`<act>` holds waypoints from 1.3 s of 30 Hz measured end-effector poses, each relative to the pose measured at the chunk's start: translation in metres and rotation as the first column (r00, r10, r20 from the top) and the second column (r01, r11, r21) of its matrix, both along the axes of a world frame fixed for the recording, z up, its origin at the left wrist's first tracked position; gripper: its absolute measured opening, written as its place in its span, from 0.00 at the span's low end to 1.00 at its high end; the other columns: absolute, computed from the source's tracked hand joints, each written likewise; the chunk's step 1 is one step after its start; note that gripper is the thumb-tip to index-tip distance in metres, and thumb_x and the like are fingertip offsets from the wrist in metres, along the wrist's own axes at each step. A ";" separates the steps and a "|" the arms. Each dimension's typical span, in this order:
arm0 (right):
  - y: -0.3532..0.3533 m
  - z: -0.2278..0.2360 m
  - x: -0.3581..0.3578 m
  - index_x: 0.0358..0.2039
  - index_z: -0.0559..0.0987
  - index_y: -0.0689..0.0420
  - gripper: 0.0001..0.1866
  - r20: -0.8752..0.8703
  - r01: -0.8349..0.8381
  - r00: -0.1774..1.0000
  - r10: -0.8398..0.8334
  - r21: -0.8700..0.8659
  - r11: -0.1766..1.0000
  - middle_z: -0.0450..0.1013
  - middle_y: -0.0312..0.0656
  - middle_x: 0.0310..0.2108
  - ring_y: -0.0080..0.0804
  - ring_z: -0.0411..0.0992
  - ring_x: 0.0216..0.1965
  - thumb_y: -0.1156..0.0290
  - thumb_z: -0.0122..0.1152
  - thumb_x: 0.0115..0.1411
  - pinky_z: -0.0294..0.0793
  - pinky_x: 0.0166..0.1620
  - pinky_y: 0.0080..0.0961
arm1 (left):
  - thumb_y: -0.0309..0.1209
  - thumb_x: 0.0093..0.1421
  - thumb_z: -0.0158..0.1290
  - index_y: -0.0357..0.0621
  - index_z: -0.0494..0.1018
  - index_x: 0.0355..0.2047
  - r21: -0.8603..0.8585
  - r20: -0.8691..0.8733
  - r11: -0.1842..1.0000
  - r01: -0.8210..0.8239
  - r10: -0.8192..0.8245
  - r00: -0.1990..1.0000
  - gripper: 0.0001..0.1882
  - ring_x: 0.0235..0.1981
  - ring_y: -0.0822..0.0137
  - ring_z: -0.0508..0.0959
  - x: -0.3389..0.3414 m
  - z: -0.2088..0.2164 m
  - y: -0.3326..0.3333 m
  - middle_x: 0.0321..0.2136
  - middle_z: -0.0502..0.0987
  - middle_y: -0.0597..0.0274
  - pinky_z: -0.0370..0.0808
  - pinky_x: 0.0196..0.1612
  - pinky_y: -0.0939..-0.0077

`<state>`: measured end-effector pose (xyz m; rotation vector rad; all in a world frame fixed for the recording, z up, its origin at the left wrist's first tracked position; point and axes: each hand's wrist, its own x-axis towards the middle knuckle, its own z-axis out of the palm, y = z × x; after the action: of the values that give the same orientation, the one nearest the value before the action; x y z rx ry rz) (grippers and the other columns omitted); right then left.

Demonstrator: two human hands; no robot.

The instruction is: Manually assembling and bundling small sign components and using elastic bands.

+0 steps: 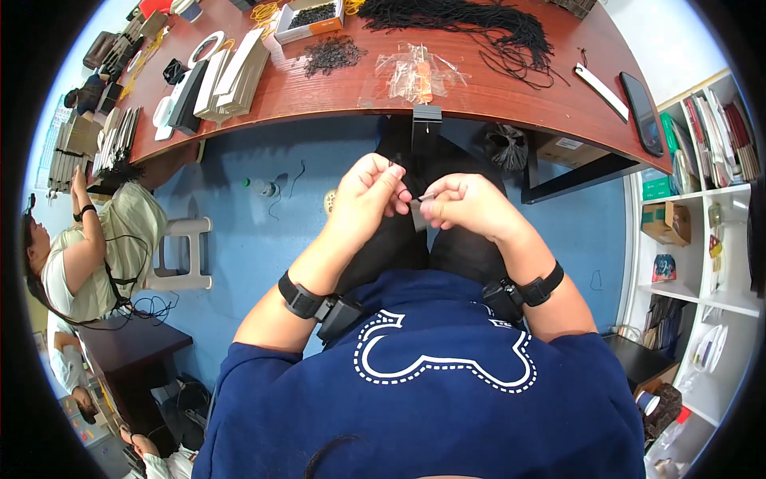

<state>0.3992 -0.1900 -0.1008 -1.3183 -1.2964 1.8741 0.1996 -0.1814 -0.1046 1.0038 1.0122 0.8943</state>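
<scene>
Above my lap, just off the table's front edge, both my hands are pinched close together. My left hand (367, 195) is closed, and a bit of thin black cord (414, 199) shows at its fingertips. The other side of this cord runs to the closed thumb and fingers of my right hand (469, 206). Most of the cord is hidden by the fingers. A small pale edge also shows at the right fingertips, too small to name. Beyond my hands, clear plastic scraps (403, 76) lie around an orange-and-white strip (423, 76) on the table.
The red-brown table (319, 104) carries a black cord bundle (471, 28), a box of small black pieces (311, 20), a loose black pile (333, 54), stacked white cards (235, 80) and a phone (641, 112). A person (88, 247) sits at left; shelves (686, 239) stand right.
</scene>
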 end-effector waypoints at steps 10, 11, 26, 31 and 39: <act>-0.016 -0.026 -0.015 0.55 0.61 0.61 0.39 -0.284 0.057 0.959 -0.004 0.177 0.982 0.63 0.43 0.53 0.34 0.62 0.56 0.69 0.72 0.46 0.61 0.59 0.34 | 0.33 0.65 0.46 0.43 0.68 0.34 -0.085 0.342 0.996 -0.003 0.032 0.939 0.07 0.19 0.72 0.73 0.007 0.019 -0.001 0.19 0.70 0.66 0.71 0.25 0.83; -0.014 -0.025 -0.018 0.55 0.61 0.61 0.39 -0.264 0.010 0.962 0.067 0.281 0.960 0.63 0.43 0.53 0.35 0.62 0.56 0.68 0.73 0.45 0.61 0.59 0.34 | 0.33 0.65 0.47 0.43 0.68 0.34 -0.118 0.402 0.993 0.013 0.036 0.915 0.07 0.19 0.73 0.71 0.008 0.019 -0.002 0.19 0.69 0.67 0.70 0.25 0.83; -0.024 -0.008 -0.003 0.29 0.69 0.58 0.15 0.131 -0.078 0.991 0.036 0.336 0.938 0.64 0.39 0.18 0.24 0.61 0.23 0.59 0.60 0.57 0.65 0.28 0.26 | 0.30 0.66 0.42 0.45 0.65 0.32 0.425 -0.132 0.897 -0.125 0.198 0.971 0.06 0.21 0.77 0.74 -0.018 0.052 0.017 0.35 0.78 0.58 0.67 0.24 0.87; -0.003 0.051 0.036 0.29 0.70 0.59 0.19 0.427 -0.322 0.897 0.114 0.456 0.830 0.67 0.46 0.21 0.35 0.66 0.24 0.53 0.58 0.58 0.67 0.31 0.29 | 0.35 0.67 0.41 0.47 0.66 0.36 0.236 -0.088 0.956 -0.174 0.200 0.976 0.07 0.23 0.78 0.75 -0.025 0.036 0.021 0.41 0.77 0.56 0.67 0.25 0.87; 0.105 0.143 0.127 0.33 0.77 0.59 0.14 0.753 -0.522 0.638 0.162 0.269 0.809 0.74 0.33 0.25 0.18 0.68 0.26 0.64 0.68 0.51 0.68 0.29 0.21 | 0.34 0.66 0.42 0.44 0.65 0.49 0.221 -0.108 0.974 -0.054 0.080 0.991 0.13 0.27 0.77 0.75 -0.019 0.036 0.016 0.38 0.77 0.61 0.68 0.30 0.86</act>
<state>0.5258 -0.0853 0.0417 -1.6430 -2.3898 1.0975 0.1806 -0.1651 -0.0687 1.2239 1.0670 1.0284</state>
